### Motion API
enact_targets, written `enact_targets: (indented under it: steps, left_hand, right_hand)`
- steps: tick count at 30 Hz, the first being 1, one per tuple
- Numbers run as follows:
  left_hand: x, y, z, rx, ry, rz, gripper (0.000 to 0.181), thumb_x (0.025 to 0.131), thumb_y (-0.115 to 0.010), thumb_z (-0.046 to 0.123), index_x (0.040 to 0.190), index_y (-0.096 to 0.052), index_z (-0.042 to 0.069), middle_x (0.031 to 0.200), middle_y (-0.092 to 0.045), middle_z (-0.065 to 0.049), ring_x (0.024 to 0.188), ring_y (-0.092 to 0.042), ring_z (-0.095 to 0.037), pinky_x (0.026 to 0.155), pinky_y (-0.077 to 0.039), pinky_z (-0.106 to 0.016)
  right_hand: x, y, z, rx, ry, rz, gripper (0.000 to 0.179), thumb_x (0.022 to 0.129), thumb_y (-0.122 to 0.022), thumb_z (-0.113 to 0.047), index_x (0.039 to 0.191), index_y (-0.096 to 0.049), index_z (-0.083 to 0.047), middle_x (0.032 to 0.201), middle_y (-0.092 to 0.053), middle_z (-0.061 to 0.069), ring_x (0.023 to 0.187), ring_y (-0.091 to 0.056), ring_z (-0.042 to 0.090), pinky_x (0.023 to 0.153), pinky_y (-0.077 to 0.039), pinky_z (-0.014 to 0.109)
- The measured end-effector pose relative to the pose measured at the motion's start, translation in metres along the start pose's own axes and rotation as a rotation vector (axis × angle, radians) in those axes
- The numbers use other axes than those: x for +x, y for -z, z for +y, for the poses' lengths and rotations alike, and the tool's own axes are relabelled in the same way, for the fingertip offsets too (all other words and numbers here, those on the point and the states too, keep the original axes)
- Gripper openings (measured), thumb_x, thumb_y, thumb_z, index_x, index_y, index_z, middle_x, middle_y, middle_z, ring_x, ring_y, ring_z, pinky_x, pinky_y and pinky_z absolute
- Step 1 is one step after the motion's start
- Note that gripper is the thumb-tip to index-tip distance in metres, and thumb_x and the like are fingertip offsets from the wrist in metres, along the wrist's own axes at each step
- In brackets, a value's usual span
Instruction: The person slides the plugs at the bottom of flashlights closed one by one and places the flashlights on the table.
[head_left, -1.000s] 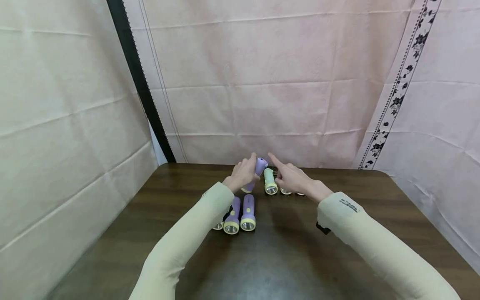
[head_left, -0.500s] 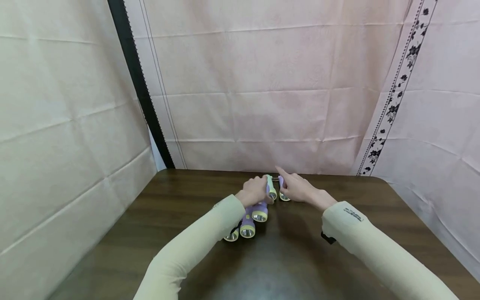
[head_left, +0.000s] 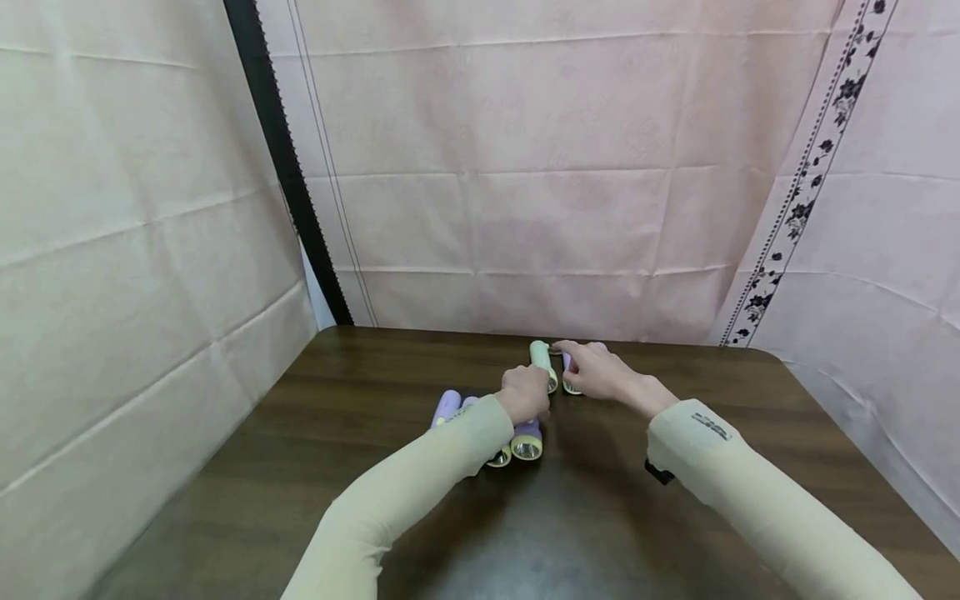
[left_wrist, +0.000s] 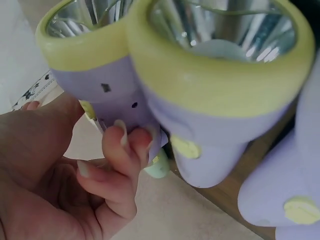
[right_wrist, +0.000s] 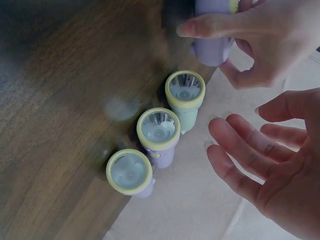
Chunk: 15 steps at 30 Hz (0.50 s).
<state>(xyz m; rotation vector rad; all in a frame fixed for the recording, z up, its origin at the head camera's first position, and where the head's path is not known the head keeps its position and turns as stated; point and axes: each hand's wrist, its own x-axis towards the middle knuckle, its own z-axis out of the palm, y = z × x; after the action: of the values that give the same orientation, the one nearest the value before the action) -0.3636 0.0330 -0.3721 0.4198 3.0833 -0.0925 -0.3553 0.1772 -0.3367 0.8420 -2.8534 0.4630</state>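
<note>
My left hand grips a purple flashlight with a yellow rim, its lens end toward me. In the left wrist view the fingers and thumb wrap its purple body, and another purple flashlight stands right beside it. A row of purple flashlights lies to the left, partly covered by my left forearm. My right hand, holding nothing, hovers beside the back group with its fingers spread and slightly bent. That group has one mint-green flashlight and two purple flashlights, lens ends facing front.
The flashlights lie on a dark brown wooden table. Pale cloth hangs behind and along both sides, meeting the table's back edge. A black strip runs down the cloth at the left.
My left hand has brought the purple flashlight from the back, beside the green one, toward the front and to the right end of the left row. My right index finger, extended before, has come down.
</note>
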Motion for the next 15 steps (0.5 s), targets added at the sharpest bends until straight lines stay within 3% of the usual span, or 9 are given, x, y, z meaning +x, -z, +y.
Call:
enact_targets:
  steps: [9, 15]
  left_hand:
    - [0.0, -0.01, 0.005, 0.065, 0.005, 0.041, 0.041, 0.069, -0.082, 0.033, 0.105, -0.068, 0.02, 0.096, -0.068, 0.0, 0.078, -0.064, -0.015, 0.055, -0.051, -0.032]
    - [0.001, -0.017, 0.004, 0.096, 0.002, 0.065, 0.048, 0.063, -0.086, 0.042, 0.102, -0.069, 0.022, 0.092, -0.069, 0.001, 0.074, -0.064, -0.015, 0.052, -0.049, -0.033]
  right_hand:
    - [-0.002, -0.002, 0.004, -0.019, 0.017, 0.051, 0.038, 0.083, -0.058, -0.007, 0.121, -0.061, -0.004, 0.075, -0.065, 0.001, 0.071, -0.057, 0.017, 0.062, -0.046, 0.03]
    - [-0.004, -0.001, 0.005, -0.017, -0.016, 0.01, 0.038, 0.086, -0.059, -0.009, 0.124, -0.06, -0.004, 0.083, -0.066, 0.003, 0.075, -0.057, 0.016, 0.061, -0.045, 0.029]
